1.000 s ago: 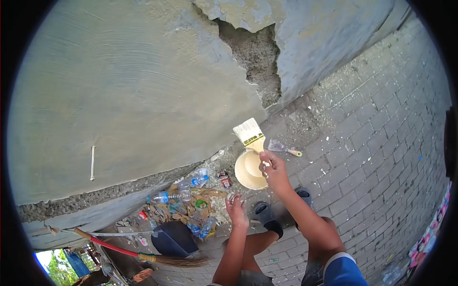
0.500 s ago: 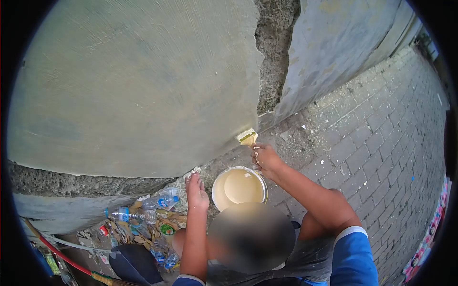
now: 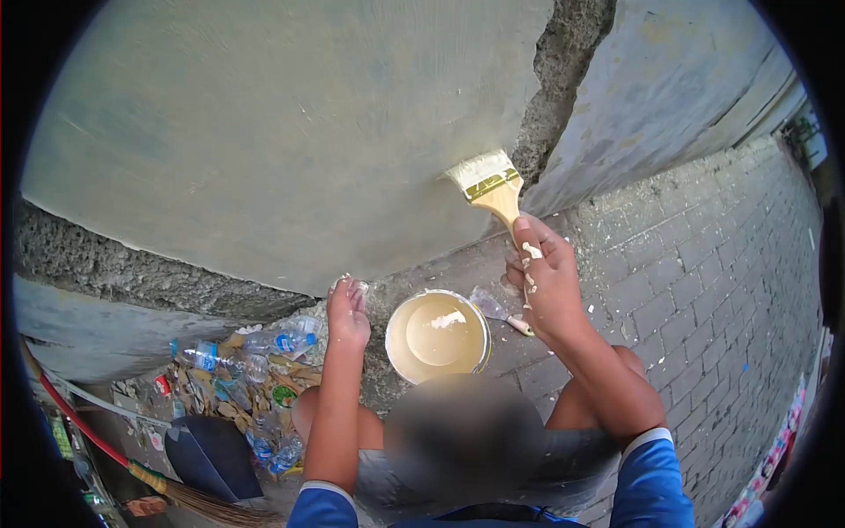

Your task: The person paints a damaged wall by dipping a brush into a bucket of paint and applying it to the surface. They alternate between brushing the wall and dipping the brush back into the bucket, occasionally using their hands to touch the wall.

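**Head view: brush in right hand, raised at wall**

The brush (image 3: pixel 493 187) is held by its wooden handle in the right hand (image 3: pixel 547 273), with the fingers closed around it. The brush is tilted, bristles up and toward the left of the view. The bristles are coated cream-white and lie at the wall (image 3: pixel 264 150), just beside the jagged strip of bare rough concrete (image 3: pixel 568 75); firm contact cannot be told. Cream smears are seen on the thumb and knuckles.

The left hand (image 3: pixel 349 312) is held up, part open, fingers loosely bent; nothing is seen grasped. It is placed near the lower edge of the smooth wall coat; whether the edge is touched cannot be told. Pale residue is noted on the fingertips.

A bucket (image 3: pixel 396 356) is set upright on the ground between the forearms, below the brush. Cream liquid (image 3: pixel 427 339) is contained in it, with a bright reflection on the surface. A scraper (image 3: pixel 491 304) is laid just beside the bucket, on the right-hand side. Plastic bottles (image 3: pixel 295 341) and dry leaves are heaped beyond the left forearm, near a broom (image 3: pixel 189 497). Brick paving (image 3: pixel 704 264) is seen at right.
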The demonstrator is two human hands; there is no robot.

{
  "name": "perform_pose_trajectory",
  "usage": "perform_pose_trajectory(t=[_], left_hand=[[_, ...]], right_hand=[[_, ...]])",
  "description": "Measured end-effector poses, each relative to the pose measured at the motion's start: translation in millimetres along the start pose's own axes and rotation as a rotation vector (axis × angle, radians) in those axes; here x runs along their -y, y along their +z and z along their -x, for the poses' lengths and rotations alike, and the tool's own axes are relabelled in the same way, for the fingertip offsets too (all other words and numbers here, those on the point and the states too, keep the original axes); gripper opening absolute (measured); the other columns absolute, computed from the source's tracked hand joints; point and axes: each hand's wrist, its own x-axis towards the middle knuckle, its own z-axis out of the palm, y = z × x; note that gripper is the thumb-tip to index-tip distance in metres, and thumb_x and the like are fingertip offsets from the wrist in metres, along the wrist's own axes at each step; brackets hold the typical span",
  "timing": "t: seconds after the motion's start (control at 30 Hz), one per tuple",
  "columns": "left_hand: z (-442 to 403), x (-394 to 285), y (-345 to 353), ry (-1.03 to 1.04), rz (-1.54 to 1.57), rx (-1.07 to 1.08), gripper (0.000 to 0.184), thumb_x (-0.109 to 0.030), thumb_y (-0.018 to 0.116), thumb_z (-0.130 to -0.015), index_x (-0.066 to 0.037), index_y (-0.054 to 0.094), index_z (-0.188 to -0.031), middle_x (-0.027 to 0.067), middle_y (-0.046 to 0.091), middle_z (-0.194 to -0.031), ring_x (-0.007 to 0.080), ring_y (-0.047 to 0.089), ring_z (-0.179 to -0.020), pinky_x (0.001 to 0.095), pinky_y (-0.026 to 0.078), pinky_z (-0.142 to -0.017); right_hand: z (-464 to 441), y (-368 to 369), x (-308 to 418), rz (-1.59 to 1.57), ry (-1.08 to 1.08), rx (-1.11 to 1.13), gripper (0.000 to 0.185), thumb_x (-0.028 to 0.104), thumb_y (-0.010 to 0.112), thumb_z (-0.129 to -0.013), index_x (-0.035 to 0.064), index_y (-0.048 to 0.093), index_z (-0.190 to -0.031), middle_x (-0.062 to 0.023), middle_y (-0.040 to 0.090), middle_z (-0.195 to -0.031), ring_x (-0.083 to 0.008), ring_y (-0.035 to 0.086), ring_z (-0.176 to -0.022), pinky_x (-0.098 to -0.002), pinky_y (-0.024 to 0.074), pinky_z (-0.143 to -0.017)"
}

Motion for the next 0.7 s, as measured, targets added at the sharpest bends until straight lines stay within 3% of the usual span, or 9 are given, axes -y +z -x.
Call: perform_pose_trajectory(t=[0.1, 0.2, 0.27, 0.33, 0.37, 0.43, 0.57, 0.7], left_hand=[[4, 0, -2, -0.035, 0.042, -0.048, 0.045, -0.032, 0.063, -0.086, -0.008, 0.049, -0.122, 0.0095, 0.050, -0.126, 0.0217, 0.044, -0.121, 0.0341, 0.031, -0.106], [12, 6, 5, -0.081, 0.033, -0.066, 0.042, -0.032, 0.062, -0.086, -0.007, 0.051, -0.119, 0.0101, 0.049, -0.126, 0.0233, 0.043, -0.122, 0.0349, 0.031, -0.106], [14, 10, 10, -0.124, 0.015, -0.054, 0.042, -0.032, 0.062, -0.086, -0.007, 0.052, -0.119, 0.0106, 0.049, -0.126, 0.0245, 0.043, -0.122, 0.0359, 0.031, -0.107], [6, 21, 6, -0.183, 0.015, -0.031, 0.043, -0.033, 0.062, -0.086, -0.007, 0.052, -0.119, 0.0114, 0.048, -0.126, 0.0259, 0.042, -0.123, 0.0372, 0.030, -0.108], [6, 22, 4, -0.197, 0.054, 0.016, 0.034, -0.030, 0.067, -0.083, -0.012, 0.056, -0.109, 0.0102, 0.050, -0.117, 0.0246, 0.045, -0.116, 0.0363, 0.034, -0.107], [7, 24, 7, -0.172, 0.020, 0.021, 0.042, -0.032, 0.066, -0.083, -0.009, 0.054, -0.116, 0.0122, 0.048, -0.123, 0.0263, 0.043, -0.122, 0.0379, 0.032, -0.107], [20, 14, 13, -0.173, 0.033, -0.007, 0.045, -0.033, 0.065, -0.083, -0.008, 0.053, -0.118, 0.0123, 0.048, -0.124, 0.0269, 0.042, -0.123, 0.0385, 0.030, -0.108], [25, 5, 4, -0.167, 0.064, 0.022, 0.037, -0.030, 0.067, -0.083, -0.012, 0.054, -0.112, 0.0094, 0.052, -0.115, 0.0254, 0.044, -0.120, 0.0365, 0.034, -0.106]], right_hand=[[11, -2, 26, -0.079, 0.012, 0.083, 0.031, 0.031, 0.051, -0.100, 0.0035, 0.059, -0.111, 0.0076, 0.036, -0.067, -0.0028, 0.031, -0.055, -0.0217, 0.0294, -0.050], [15, -1, 3, -0.112, 0.041, 0.026, 0.024, 0.022, 0.051, -0.100, 0.0040, 0.057, -0.113, 0.0061, 0.039, -0.070, -0.0038, 0.032, -0.055, -0.0214, 0.0286, -0.049], [18, -2, -33, -0.179, 0.183, -0.003, 0.022, 0.010, 0.047, -0.097, 0.0047, 0.054, -0.117, 0.0032, 0.042, -0.074, -0.0053, 0.035, -0.055, -0.0223, 0.0295, -0.048], [21, -14, -69, -0.209, 0.460, 0.036, 0.023, 0.002, 0.043, -0.093, 0.0055, 0.053, -0.113, 0.0005, 0.045, -0.076, -0.0067, 0.039, -0.057, -0.0235, 0.0322, -0.049], [18, -17, -81, -0.189, 0.524, 0.005, 0.016, 0.006, 0.044, -0.095, 0.0067, 0.053, -0.109, 0.0016, 0.043, -0.074, -0.0069, 0.037, -0.057, -0.0235, 0.0308, -0.049], [13, -17, -94, -0.150, 0.660, -0.059, 0.009, 0.014, 0.046, -0.100, 0.0092, 0.053, -0.100, 0.0039, 0.039, -0.070, -0.0073, 0.034, -0.056, -0.0234, 0.0279, -0.049], [-10, -3, -67, 0.015, 0.176, 0.058, 0.012, 0.003, 0.042, -0.095, 0.0092, 0.052, -0.091, 0.0031, 0.040, -0.070, -0.0075, 0.035, -0.057, -0.0248, 0.0313, -0.052], [-2, 17, -15, -0.085, 0.128, 0.036, 0.008, 0.008, 0.045, -0.097, 0.0088, 0.051, -0.091, 0.0033, 0.039, -0.070, -0.0068, 0.034, -0.058, -0.0246, 0.0311, -0.053]])
